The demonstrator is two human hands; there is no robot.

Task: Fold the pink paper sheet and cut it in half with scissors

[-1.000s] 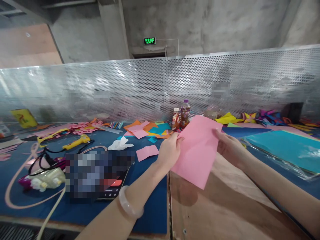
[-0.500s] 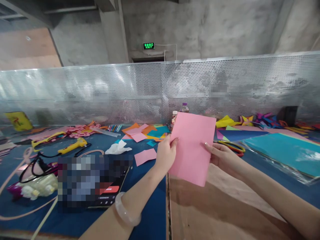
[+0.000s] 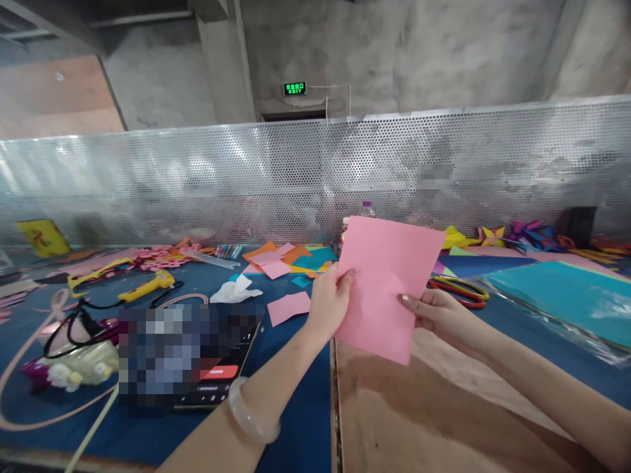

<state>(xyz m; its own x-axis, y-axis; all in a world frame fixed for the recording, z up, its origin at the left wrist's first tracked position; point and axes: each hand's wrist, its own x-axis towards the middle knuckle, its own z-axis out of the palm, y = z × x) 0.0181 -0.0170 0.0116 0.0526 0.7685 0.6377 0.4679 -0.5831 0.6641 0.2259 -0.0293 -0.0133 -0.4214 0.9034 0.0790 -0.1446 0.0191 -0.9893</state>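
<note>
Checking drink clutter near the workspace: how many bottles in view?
2, both poking out behind the top-left edge of the pink paper sheet: a white-capped bottle and a purple-capped bottle. Others may be hidden behind the sheet.

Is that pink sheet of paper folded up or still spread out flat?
Spread out. The pink paper shows one smooth face with no crease, held up off the table by the left hand and right hand.

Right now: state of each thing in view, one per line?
pink paper sheet: held up off the table, flat, tilted
left hand: pinching the sheet's left edge
right hand: gripping the sheet's right edge
scissors: lying on the table, untouched
glue gun: lying on the table, untouched
</note>
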